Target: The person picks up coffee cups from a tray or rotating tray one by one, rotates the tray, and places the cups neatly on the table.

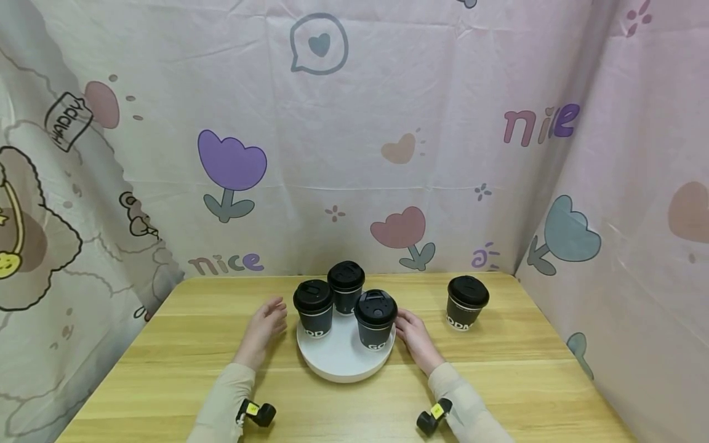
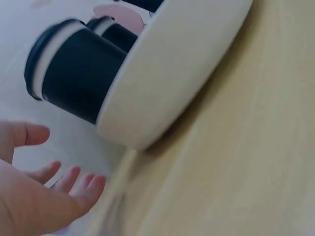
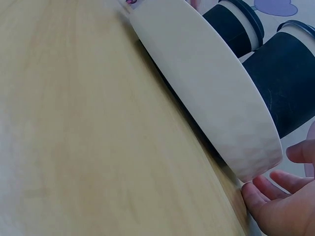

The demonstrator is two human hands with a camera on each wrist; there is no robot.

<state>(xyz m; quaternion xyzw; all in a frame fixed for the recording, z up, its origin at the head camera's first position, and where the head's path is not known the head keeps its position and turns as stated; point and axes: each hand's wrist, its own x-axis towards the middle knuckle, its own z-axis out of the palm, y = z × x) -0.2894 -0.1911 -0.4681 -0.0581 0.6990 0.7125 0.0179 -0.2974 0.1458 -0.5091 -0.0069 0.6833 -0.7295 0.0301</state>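
Note:
A round white stand [image 1: 342,363] with a thick rim sits on the table, bearing three dark lidded coffee cups: one at left [image 1: 314,311], one at the back [image 1: 346,289], one at front right [image 1: 375,320]. To its left, my left hand [image 1: 264,329] is held apart from the stand and cups, fingers loosely spread and holding nothing. On the other side, my right hand [image 1: 415,338] has its fingertips at the stand's rim, seemingly touching it in the right wrist view, thumb [image 3: 301,151] beside the front right cup without gripping it.
Another lidded coffee cup [image 1: 466,301] stands alone on the wooden table [image 1: 498,381], at the back right. A printed cloth [image 1: 332,135] hangs behind the table and along both sides. Each sleeve carries a small black wrist camera [image 1: 260,413].

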